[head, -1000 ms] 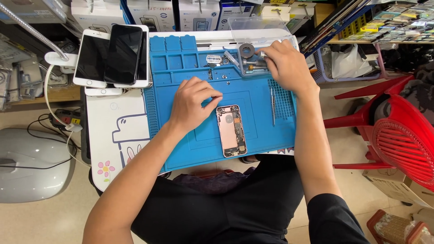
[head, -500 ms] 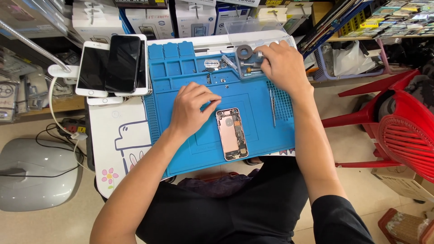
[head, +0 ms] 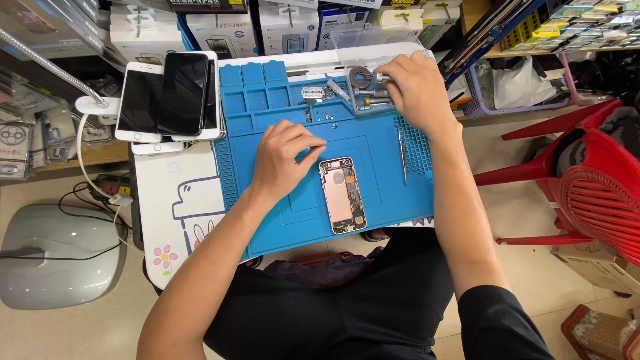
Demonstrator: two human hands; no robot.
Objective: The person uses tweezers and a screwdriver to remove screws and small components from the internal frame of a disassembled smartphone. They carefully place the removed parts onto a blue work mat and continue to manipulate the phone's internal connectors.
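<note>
The left hand (head: 283, 160) is resting on a blue silicone repair mat (head: 267, 193) that is covering most of the small white desk (head: 177, 200). Its fingers are curling inward, with the fingertips (head: 313, 148) pressing down on the mat just beside the top left corner of an opened pink-gold smartphone body (head: 342, 195); the grip is narrow, and I cannot tell whether anything small is being pinched in it. The phone body is lying flat near the middle of the mat, its inner metal plate and parts facing up, its long side running away from the person.

The right hand (head: 417, 90) is reaching to the far right corner of the mat, where a clear plastic tray of metal tools (head: 363, 90) is sitting. The hand is closing over the right end of that tray, and the fingers are touching a silver metal tool handle (head: 381, 77); the grip is hiding most of it, so how firmly it is being held is not showing. A thin pair of metal tweezers (head: 403, 155) is lying on the ribbed right part of the mat, between the phone body and the right forearm.

To the left of the mat, two white-framed smartphones with dark screens (head: 170, 97) are lying side by side, overlapping. A red plastic chair (head: 587, 180) is standing at the right.
</note>
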